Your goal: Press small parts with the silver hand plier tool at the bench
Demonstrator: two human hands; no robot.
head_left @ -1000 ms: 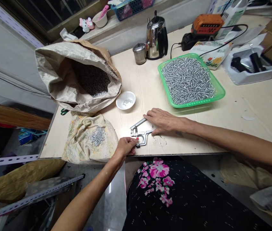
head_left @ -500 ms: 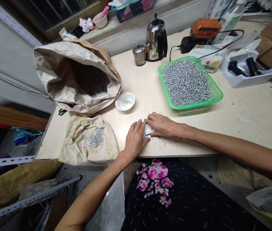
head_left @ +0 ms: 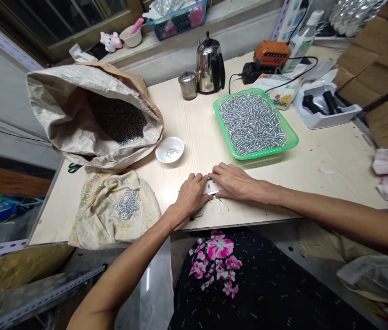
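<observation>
Near the front edge of the table, my left hand (head_left: 192, 194) and my right hand (head_left: 235, 182) meet over a small flat metal piece (head_left: 211, 187). The fingers of both hands are bent onto its ends, and part of it is covered by them. To the left lies a patterned cloth (head_left: 106, 227) with a pile of small metal pins (head_left: 128, 203) on it. A white bowl (head_left: 169, 158) with several pins stands behind my left hand. Beyond my right hand is a green tray (head_left: 292, 137) filled with similar metal pins.
A large open sack (head_left: 56, 101) of dark small parts stands at the back left. Behind are a steel kettle (head_left: 209, 64), a lidded metal canister (head_left: 187, 85) and an orange battery (head_left: 271, 53). A white tray (head_left: 331, 121) with black items is at the right.
The camera view has shifted, bringing more of the right side into sight. Both hands remain together at the metal piece, and a greyish edge now shows below my left hand.
</observation>
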